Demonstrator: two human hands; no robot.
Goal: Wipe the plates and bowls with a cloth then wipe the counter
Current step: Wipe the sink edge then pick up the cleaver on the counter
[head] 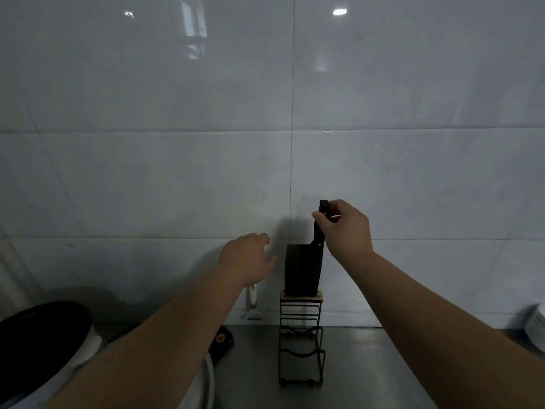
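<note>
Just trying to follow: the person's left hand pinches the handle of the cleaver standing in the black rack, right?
Not quite. The right hand pinches the handle of the cleaver standing in the black rack; the left hand is open beside it, holding nothing. The head view shows this.

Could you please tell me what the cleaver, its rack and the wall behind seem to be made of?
Cleaver: dark, matte metal blade, likely steel; black handle with rivets, material unclear. Rack: thin black wire, probably coated metal, with a pale wooden top strip. Wall: glossy light tiles, ceramic or stone, showing reflections and grout lines.
</note>
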